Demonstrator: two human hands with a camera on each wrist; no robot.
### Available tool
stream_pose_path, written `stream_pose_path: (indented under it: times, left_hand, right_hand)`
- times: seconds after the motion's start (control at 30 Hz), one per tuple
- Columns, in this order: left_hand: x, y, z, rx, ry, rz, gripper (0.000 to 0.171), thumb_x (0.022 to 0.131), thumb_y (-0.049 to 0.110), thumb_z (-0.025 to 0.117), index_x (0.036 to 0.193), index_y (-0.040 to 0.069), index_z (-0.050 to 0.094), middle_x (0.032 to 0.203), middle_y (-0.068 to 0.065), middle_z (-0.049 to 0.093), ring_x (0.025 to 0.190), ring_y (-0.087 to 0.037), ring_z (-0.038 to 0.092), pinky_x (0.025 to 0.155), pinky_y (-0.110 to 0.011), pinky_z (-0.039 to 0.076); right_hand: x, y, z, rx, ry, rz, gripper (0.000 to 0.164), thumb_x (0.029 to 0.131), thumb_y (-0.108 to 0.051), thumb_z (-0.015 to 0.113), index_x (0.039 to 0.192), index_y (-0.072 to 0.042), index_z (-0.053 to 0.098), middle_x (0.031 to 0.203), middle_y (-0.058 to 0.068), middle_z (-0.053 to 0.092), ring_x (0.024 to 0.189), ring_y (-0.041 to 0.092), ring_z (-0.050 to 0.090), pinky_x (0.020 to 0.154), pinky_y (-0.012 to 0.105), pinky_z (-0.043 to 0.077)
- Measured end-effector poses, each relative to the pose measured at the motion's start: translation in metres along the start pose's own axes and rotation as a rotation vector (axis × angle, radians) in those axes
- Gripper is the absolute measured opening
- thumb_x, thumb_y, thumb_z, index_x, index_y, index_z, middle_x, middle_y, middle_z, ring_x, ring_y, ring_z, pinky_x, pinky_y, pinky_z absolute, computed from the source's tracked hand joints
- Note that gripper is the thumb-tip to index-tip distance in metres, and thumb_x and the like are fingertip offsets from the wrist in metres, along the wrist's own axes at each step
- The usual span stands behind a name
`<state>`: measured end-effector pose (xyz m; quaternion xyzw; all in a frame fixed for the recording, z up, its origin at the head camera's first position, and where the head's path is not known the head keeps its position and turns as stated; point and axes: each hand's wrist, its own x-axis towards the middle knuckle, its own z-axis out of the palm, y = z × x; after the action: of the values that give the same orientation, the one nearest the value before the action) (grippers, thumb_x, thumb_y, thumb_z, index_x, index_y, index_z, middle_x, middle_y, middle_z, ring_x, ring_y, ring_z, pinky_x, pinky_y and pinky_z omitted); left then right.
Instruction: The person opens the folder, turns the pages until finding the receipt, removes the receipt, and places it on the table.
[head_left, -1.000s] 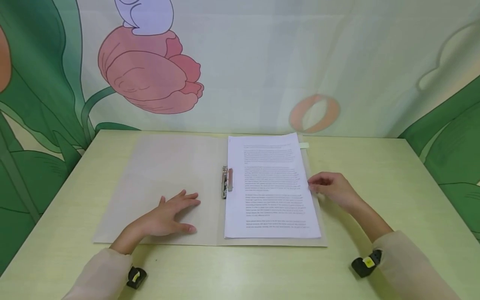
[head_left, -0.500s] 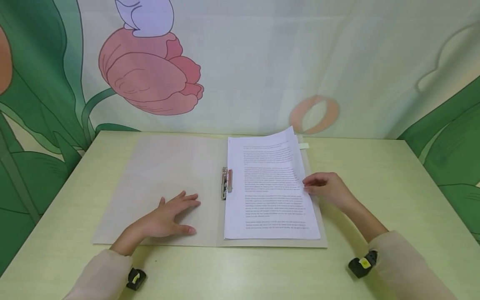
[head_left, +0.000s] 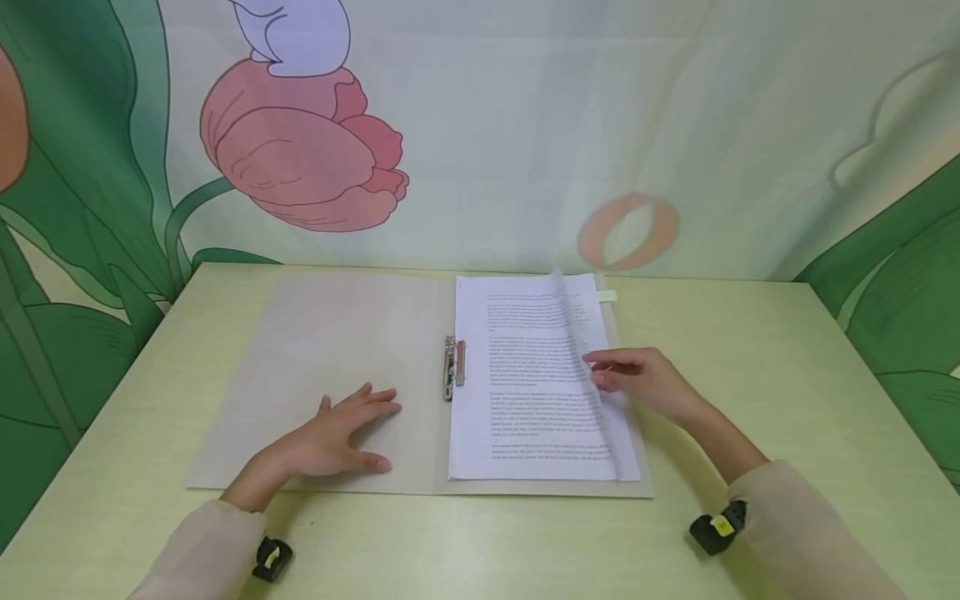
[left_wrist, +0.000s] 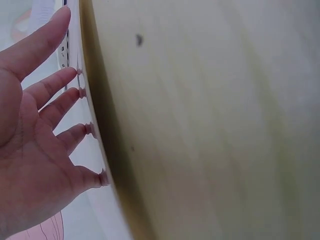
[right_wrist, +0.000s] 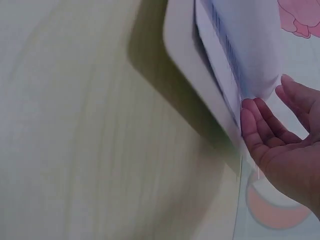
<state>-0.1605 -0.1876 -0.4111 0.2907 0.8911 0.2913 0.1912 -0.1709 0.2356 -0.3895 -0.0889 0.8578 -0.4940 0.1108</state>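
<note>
A beige file folder [head_left: 352, 333] lies spread flat on the table. Printed sheets [head_left: 472, 417] sit on its right half, beside a metal clip [head_left: 450, 368] near the fold. My right hand [head_left: 637, 379] holds the top sheet [head_left: 536, 375] by its right edge, thumb and fingers at the curled-up border. In the right wrist view, the bent sheet [right_wrist: 255, 65] comes down between the thumb and the fingers. My left hand [head_left: 337, 437] rests on the folder's left half, fingers spread. Its fingertips touch the cover in the left wrist view.
A small pale tab [head_left: 607, 296] sticks out past the folder's right edge. The light wooden table [head_left: 750, 358] runs back to a curtain [head_left: 487, 150] printed with flowers and leaves. A black wrist camera [head_left: 716, 529] hangs under the right sleeve, another camera [head_left: 272, 558] by the left.
My right hand has moved left, lifting the top sheet's right edge and curling it over, so the page beneath shows. My left hand has stayed in place.
</note>
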Motion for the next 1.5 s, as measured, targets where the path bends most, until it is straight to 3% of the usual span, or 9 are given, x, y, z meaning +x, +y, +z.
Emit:
stream_pose_path:
  times: [0.2,0.43,0.73,1.07,1.5]
  left_hand:
    - [-0.001,0.002,-0.001,0.014,0.0,0.006,0.073,0.075,0.028,0.074,0.136,0.006,0.041,0.147,-0.011,0.028,0.136,-0.038,0.009,0.096,-0.069,-0.003]
    - [0.0,0.0,0.0,0.024,0.003,0.007,0.073,0.075,0.027,0.075,0.136,0.006,0.041,0.147,-0.011,0.028,0.136,-0.037,0.01,0.096,-0.07,-0.002]
    - [0.001,-0.001,0.0,0.021,0.01,0.015,0.073,0.074,0.027,0.075,0.136,0.006,0.042,0.146,-0.012,0.028,0.136,-0.038,0.01,0.095,-0.07,-0.002]
    - [0.003,-0.002,-0.001,0.025,0.002,0.008,0.074,0.074,0.028,0.075,0.136,0.006,0.042,0.147,-0.011,0.028,0.136,-0.037,0.009,0.095,-0.07,-0.002]
    - [0.002,0.0,-0.001,0.027,-0.004,0.007,0.074,0.074,0.028,0.075,0.136,0.006,0.042,0.146,-0.012,0.029,0.136,-0.037,0.01,0.095,-0.071,-0.001]
  right_hand:
    - [0.005,-0.005,0.011,-0.054,-0.008,-0.017,0.034,0.085,-0.009,0.064,0.118,-0.003,0.061,0.102,0.012,0.062,0.089,0.023,0.056,0.074,0.026,0.047]
    - [0.011,-0.009,0.026,-0.058,0.012,-0.075,0.023,0.086,-0.007,0.062,0.108,-0.001,0.061,0.095,0.011,0.057,0.085,0.024,0.053,0.072,0.023,0.047]
    - [0.014,-0.011,0.032,-0.05,0.006,-0.091,0.027,0.084,-0.008,0.065,0.111,-0.006,0.061,0.088,0.009,0.053,0.085,0.024,0.052,0.071,0.027,0.044]
    - [0.02,-0.015,0.04,-0.045,-0.015,-0.145,0.03,0.082,-0.006,0.068,0.109,-0.004,0.059,0.087,0.012,0.051,0.082,0.025,0.052,0.077,0.035,0.043]
    - [0.025,-0.022,0.056,0.017,-0.034,-0.117,0.044,0.076,-0.004,0.073,0.116,-0.002,0.056,0.095,0.016,0.052,0.084,0.024,0.053,0.075,0.026,0.048]
